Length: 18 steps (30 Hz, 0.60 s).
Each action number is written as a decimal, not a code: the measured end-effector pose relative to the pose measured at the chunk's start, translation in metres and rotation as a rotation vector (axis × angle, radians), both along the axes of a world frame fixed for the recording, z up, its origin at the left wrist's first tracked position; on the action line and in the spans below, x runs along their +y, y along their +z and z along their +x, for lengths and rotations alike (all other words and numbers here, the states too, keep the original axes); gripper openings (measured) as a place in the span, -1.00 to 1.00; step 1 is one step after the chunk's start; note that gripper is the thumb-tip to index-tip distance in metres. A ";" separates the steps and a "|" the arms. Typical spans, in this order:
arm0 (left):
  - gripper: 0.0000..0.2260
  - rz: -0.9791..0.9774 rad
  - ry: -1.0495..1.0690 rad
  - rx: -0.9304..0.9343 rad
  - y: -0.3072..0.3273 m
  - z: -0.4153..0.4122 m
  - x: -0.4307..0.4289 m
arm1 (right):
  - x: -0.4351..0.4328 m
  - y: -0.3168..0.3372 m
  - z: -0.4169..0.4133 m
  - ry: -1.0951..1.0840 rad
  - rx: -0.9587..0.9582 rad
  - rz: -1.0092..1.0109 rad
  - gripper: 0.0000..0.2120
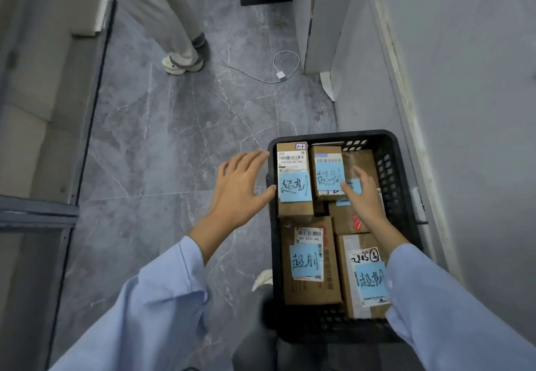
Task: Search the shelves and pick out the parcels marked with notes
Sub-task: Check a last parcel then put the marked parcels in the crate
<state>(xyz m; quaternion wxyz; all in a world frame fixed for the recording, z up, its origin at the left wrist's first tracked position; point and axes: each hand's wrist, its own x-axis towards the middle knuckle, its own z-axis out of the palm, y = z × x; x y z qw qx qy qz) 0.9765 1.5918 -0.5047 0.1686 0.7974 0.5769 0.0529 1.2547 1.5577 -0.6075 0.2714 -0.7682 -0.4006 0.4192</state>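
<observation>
Five brown cardboard parcels (330, 269), each with a blue handwritten paper note (294, 186), lie packed flat inside the black perforated plastic crate (388, 150). One of the notes is half hidden under the right hand (364, 196). A good share of the picking looks done, with the marked parcels gathered in the crate. Whether more wait on the shelves cannot be told from here.

The left hand (242, 185) is at the crate's left rim, its fingers (249, 157) spread and straight, holding nothing. The right hand hovers low over the crate's far half with its fingers (361, 175) extended and loosely apart. Whether they press on a parcel is unclear, but they pinch nothing.

The crate stands on a grey veined marble tile floor (174, 138). Well to the crate's left is a grey metal shelf frame (37, 211), and a pale wall (478, 109) runs close along its right. Beyond its far end lie a looped white charging cable (285, 66) and another person's legs in light trousers (174, 22).
</observation>
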 end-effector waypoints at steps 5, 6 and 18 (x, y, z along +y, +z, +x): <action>-0.33 0.029 0.084 -0.007 0.045 -0.013 -0.022 | 0.006 0.066 -0.023 0.340 -0.274 -0.046 -0.45; -0.32 0.031 0.107 -0.007 0.055 -0.019 -0.028 | 0.008 0.082 -0.032 0.408 -0.318 -0.036 -0.44; -0.37 0.150 0.609 0.098 0.194 -0.175 -0.147 | 0.013 0.250 -0.237 1.028 -0.414 0.244 -0.32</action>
